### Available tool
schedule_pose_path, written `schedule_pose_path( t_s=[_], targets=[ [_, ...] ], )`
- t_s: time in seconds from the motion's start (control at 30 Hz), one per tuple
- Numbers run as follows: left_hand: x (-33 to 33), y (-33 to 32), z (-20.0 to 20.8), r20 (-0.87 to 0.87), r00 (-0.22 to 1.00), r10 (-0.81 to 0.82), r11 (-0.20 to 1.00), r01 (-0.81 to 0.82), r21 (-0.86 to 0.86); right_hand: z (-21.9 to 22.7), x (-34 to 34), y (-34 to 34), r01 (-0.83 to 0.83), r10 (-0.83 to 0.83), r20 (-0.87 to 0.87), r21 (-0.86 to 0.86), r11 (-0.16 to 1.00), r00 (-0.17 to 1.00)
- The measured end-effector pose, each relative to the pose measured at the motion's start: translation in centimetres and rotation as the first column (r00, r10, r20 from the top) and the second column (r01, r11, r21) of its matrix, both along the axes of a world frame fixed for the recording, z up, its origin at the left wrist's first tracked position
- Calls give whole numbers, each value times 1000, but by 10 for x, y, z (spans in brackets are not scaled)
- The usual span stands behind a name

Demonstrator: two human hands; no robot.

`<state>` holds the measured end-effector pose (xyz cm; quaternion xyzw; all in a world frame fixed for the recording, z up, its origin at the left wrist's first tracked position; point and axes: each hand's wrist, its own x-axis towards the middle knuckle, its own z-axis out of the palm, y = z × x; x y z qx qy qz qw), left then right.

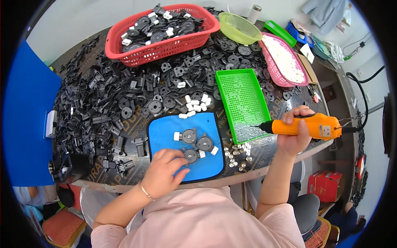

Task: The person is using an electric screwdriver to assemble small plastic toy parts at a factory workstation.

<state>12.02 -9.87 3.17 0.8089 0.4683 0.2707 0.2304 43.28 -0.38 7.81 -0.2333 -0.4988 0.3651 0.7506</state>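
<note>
My right hand (294, 130) is wrapped round an orange electric screwdriver (318, 126), its black nose and thin bit pointing left over the near end of a green perforated tray (244, 93). Small silvery screws (248, 131) lie in that end. On a blue mat (165, 124) sit three black round parts with white tabs: an upper one (189, 136), a right one (205, 144) and a lower one (190, 156). My left hand (165, 170) has its fingers curled at the lower one's left edge, thumb below; it seems to grip that part, its contact partly hidden.
Heaped black plastic parts (95, 107) cover the table's left and back. White caps (194, 105) lie beyond the mat, small metal pieces (237, 155) right of it. Behind stand a filled red basket (165, 47), a yellow-green bowl (237, 31) and a pink basket (271, 68) of white pieces.
</note>
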Motion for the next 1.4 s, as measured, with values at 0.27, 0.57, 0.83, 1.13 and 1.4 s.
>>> schedule_pose_path(
  t_s=[0.27, 0.57, 0.83, 1.13, 1.4],
  targets=[
    [117, 52, 0, -184, 945, -271, 955, 288, 76, 6, 14, -10, 49, -49, -11, 24, 999, 999],
    [134, 120, -32, 206, 946, 250, 824, -96, -559, 0, 68, -25, 227, -225, -69, 20, 974, 972],
    [154, 126, -40, 237, 918, 317, 704, -61, -707, -12, 87, -20, 381, -381, 49, 14, 924, 923],
    [97, 100, 7, 323, 912, 254, 765, 15, -644, -31, 91, -18, 503, -493, 100, -196, 842, 864],
    [108, 66, 4, 541, 664, 516, 661, 92, -744, -32, 82, -17, 490, -477, 111, -210, 846, 872]
  ],
)
